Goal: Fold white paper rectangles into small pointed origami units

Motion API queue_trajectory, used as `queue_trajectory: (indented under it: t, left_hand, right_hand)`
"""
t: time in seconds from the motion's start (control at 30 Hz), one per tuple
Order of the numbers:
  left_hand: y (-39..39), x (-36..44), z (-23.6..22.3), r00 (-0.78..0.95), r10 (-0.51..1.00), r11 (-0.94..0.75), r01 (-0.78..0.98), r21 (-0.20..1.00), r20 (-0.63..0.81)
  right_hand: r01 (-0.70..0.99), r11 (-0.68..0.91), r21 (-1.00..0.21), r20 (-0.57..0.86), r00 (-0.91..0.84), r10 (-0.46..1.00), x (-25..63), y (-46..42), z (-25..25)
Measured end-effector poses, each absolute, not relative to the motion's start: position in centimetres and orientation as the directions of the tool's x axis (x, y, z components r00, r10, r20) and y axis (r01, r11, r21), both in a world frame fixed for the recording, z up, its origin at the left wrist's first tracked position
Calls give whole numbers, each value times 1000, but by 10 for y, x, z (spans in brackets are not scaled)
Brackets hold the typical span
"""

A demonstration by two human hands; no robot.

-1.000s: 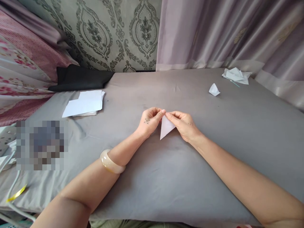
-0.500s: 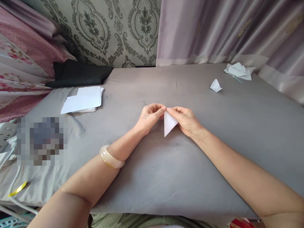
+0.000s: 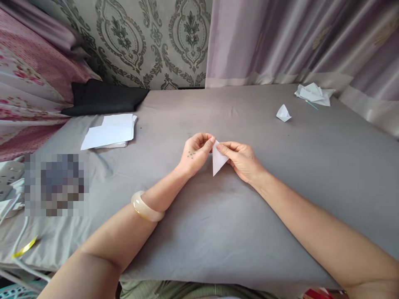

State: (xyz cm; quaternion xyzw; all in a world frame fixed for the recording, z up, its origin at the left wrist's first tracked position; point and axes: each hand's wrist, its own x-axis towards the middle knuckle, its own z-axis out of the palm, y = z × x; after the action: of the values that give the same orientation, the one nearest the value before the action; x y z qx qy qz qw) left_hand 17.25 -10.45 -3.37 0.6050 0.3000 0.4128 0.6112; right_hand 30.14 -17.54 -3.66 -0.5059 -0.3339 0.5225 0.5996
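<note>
Right now, the folded paper triangle (image 3: 219,160) hangs point-down over the cloth-covered bench (image 3: 199,232), its top corner in the left hand's (image 3: 195,155) grip, its right side pinched by the right hand (image 3: 245,160). Uneven pulling could skew or tear a crease; a loose pinch could let folds spring open. Beyond, well apart, sit a folded paper piece (image 3: 283,113) and a paper stack (image 3: 109,132).

The left hand (image 3: 195,154) and right hand (image 3: 241,160) hold a folded white paper (image 3: 219,159) at its upper part, one corner pointing toward the wearer. On the grey surface (image 3: 199,232), a paper stack (image 3: 114,129) lies at left, near a black cloth (image 3: 107,97); at right, a small folded piece (image 3: 283,113) sits near a loose paper pile (image 3: 314,93).
</note>
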Motion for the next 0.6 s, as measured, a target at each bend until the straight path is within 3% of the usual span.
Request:
queue_trajectory:
  t: [0.2, 0.4, 0.6]
  left_hand:
    - [-107, 173, -30, 510, 856, -2, -158, 988, 83]
    - [-105, 169, -29, 591, 807, 188, -266, 946, 6]
    - [-110, 169, -28, 701, 713, 247, -211, 946, -30]
  right_hand:
    - [-295, -73, -953, -153, 257, 954, 302, -174, -38]
    - [-488, -71, -870, -237, 286, 928, 312, -170, -36]
    - [-572, -31, -819, -208, 246, 947, 316, -169, -34]
